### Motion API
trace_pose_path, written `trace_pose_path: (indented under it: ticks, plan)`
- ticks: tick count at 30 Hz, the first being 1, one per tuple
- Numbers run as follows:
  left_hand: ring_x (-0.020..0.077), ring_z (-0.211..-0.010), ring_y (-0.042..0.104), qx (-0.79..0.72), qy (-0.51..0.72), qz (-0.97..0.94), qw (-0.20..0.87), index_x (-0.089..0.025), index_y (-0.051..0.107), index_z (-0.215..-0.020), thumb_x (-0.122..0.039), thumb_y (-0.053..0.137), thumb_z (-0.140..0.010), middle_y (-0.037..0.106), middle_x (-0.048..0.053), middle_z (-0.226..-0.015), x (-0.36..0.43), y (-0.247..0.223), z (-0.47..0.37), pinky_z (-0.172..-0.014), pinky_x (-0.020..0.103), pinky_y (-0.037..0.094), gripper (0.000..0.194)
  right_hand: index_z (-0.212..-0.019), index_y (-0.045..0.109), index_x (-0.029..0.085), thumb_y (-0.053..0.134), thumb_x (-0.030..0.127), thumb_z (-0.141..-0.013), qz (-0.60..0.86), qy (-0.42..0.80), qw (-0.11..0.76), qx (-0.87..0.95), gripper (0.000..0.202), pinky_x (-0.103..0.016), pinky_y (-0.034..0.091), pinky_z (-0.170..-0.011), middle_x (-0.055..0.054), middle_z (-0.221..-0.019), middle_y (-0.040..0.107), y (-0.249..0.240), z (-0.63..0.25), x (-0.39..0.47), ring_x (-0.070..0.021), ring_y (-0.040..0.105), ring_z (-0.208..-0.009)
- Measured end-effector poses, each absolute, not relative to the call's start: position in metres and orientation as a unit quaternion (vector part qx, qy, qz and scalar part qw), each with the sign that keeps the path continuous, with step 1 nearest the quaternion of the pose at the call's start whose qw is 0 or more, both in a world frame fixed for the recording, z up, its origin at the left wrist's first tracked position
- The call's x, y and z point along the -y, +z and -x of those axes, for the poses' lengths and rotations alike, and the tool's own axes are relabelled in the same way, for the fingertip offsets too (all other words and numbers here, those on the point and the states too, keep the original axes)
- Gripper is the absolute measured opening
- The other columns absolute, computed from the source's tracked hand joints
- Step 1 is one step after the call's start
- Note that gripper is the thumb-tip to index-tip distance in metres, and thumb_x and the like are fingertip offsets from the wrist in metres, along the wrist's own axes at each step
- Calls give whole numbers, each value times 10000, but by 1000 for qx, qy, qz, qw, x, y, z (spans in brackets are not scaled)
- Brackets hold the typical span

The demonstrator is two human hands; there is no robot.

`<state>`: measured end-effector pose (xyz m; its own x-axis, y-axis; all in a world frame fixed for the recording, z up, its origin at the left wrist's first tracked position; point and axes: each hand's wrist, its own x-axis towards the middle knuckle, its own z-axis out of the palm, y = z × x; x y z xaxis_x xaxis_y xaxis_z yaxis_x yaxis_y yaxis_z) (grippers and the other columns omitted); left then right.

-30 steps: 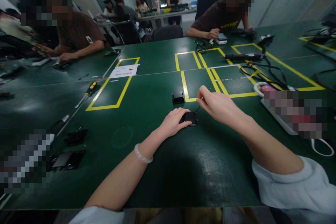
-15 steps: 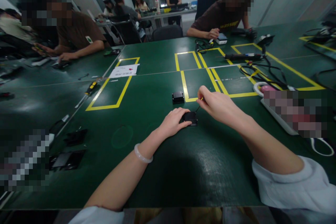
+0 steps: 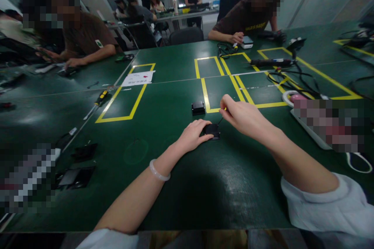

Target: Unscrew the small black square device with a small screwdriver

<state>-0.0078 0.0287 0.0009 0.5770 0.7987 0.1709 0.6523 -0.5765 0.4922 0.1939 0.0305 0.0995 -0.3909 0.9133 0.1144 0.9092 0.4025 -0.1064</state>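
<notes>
Green table (image 3: pixel 175 202) fills most of my head-cam feed. Far table (image 3: pixel 204 13) at the back, w/ a white bottle (image 3: pixel 175 6) standing on it; contents I can't make out. Two co-workers at my table: one on the L (image 3: pixel 93 33), one across on the R (image 3: pixel 242 19), both in dark brown shirts.

Yellow tape outlines (image 3: pixel 139 101) mark off areas on the tabletop: the L one has a white paper (image 3: pixel 138 79) lying across it, the R ones have a black cabled tool (image 3: pixel 271 63) across their lines.

Hands are apart, each busy. L hand (image 3: pixel 194 134) is clamped on the black part (image 3: pixel 212 129), flat on the table btwn thumb & fingers. R hand (image 3: pixel 242 113) pinches a thin tool (image 3: pixel 221 120), tip down at the part's far R corner – can't tell if it touches.

R side: white-edged slab (image 3: pixel 308 130), top blurred out, then a white ring (image 3: pixel 284 99) w/ a pink round thing (image 3: pixel 297 99) – inside or beside, can't tell.

Yellow-black screwdriver (image 3: pixel 102 98) lies by the L outline. Smaller: black block (image 3: pixel 198 108) sits upright just beyond the L hand. Pale bracelet (image 3: pixel 159 171) on the L wrist.
</notes>
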Motion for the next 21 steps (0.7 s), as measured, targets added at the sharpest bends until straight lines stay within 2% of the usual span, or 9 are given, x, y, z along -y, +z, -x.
trace_pose_path:
  ticks: [6, 11, 17, 21]
  plan:
    - [247, -1031, 557, -424, 184, -867, 189, -209, 521, -1174, -433, 561, -893, 596, 72, -1115, -29, 1, 8, -900, 382, 452, 361, -1009, 470, 206, 369, 308, -929, 536, 14, 92, 839, 165, -274, 263, -546, -41, -834, 674, 100, -194, -30, -194, 609, -711]
    - [248, -1037, 555, -423, 184, -868, 187, -207, 527, -1175, -430, 561, -893, 594, 76, -1125, -29, 1, 8, -904, 383, 448, 361, -988, 486, 207, 338, 386, -955, 546, -5, 68, 835, 235, -278, 247, -538, -51, -781, 671, 101, -192, -29, -206, 612, -688]
    - [248, -1030, 554, -421, 185, -867, 190, -206, 528, -1172, -429, 561, -893, 597, 74, -1112, -29, 1, 8, -897, 381, 448, 359, -1082, 451, 195, 359, 307, -928, 545, 15, 86, 834, 211, -274, 251, -535, -43, -808, 672, 101, -194, -30, -190, 599, -667]
    - [247, -1028, 555, -422, 185, -867, 192, -207, 523, -1175, -437, 555, -895, 595, 74, -1116, -29, 2, 8, -896, 383, 451, 363, -1073, 450, 192, 366, 321, -925, 545, 21, 96, 833, 213, -276, 256, -541, -49, -827, 677, 101, -193, -29, -192, 605, -686]
